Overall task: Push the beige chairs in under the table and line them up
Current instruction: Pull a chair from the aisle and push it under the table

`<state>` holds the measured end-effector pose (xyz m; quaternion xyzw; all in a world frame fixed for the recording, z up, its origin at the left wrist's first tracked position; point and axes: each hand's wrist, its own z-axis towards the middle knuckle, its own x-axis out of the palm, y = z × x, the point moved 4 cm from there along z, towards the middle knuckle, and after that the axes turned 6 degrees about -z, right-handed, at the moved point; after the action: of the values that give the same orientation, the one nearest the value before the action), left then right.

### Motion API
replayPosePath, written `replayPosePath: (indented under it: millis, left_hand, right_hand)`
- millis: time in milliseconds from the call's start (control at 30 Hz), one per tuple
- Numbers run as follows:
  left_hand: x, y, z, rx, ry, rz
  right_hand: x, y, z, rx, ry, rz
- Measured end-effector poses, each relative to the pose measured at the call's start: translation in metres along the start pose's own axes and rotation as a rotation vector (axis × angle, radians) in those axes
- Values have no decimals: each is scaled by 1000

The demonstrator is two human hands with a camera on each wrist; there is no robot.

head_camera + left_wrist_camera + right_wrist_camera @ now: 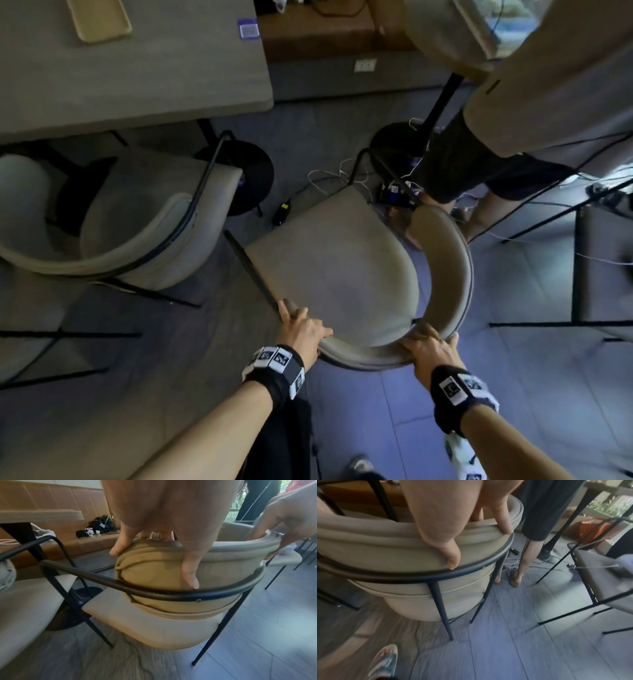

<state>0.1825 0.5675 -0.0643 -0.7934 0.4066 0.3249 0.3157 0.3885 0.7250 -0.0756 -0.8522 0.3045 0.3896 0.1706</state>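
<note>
A beige chair (342,260) with a curved padded backrest and black metal frame stands out from the table (137,75), turned at an angle. My left hand (301,325) grips the left end of its backrest (154,572), fingers over the top and thumb down the outside. My right hand (428,346) grips the backrest (385,545) further right in the same way. A second beige chair (137,222) sits to the left, partly under the table edge.
Another person (513,137) stands just beyond the held chair, legs (520,563) close to it. Cables and a power brick (281,212) lie on the floor near a black round table base (253,171). Another chair (603,257) stands at right.
</note>
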Motion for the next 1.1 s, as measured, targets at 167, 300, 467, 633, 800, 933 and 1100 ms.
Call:
replayPosePath:
  millis: [167, 300, 467, 633, 800, 933, 1100]
  left_hand:
    - [-41, 32, 42, 16, -18, -19]
    - [-70, 58, 71, -6, -21, -109]
    - [-92, 84, 100, -44, -61, -175]
    - [-104, 96, 122, -49, -105, -242]
    - [-102, 89, 118, -106, -197, -243]
    - [-101, 64, 114, -63, -180, -209]
    - [-91, 22, 129, 23, -103, -382]
  right_hand:
    - [-42, 10, 50, 24, -11, 14]
    - [-82, 22, 78, -8, -52, 27]
    - [-113, 32, 109, -36, -16, 22]
    - [-125, 28, 131, -39, -19, 29]
    - [-140, 11, 139, -29, 60, -56]
    - [-157, -5, 152, -82, 32, -289]
    - [-163, -32, 182, -107, 111, -299]
